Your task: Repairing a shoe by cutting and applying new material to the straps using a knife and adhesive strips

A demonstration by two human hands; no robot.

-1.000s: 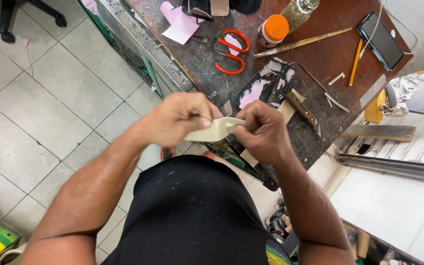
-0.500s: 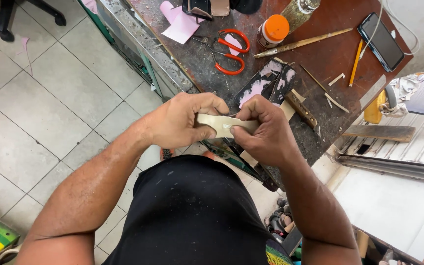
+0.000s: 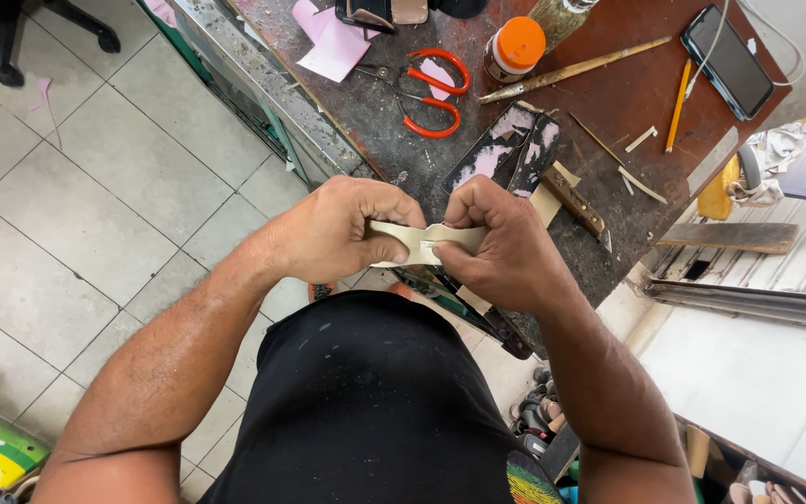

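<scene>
strip (image 3: 419, 241) now flatter than before | left hand (image 3: 333, 231), right hand (image 3: 501, 247) pinch its ends, stretching it | scissors (image 3: 426, 89) at 12 o'clock

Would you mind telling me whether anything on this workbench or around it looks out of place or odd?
Nothing is spilled or broken. Both the left hand and right hand grip a pale cut strip. The bench is cluttered: pink scraps, red-handled scissors, loose slivers. One pink scrap lies on the floor.
</scene>
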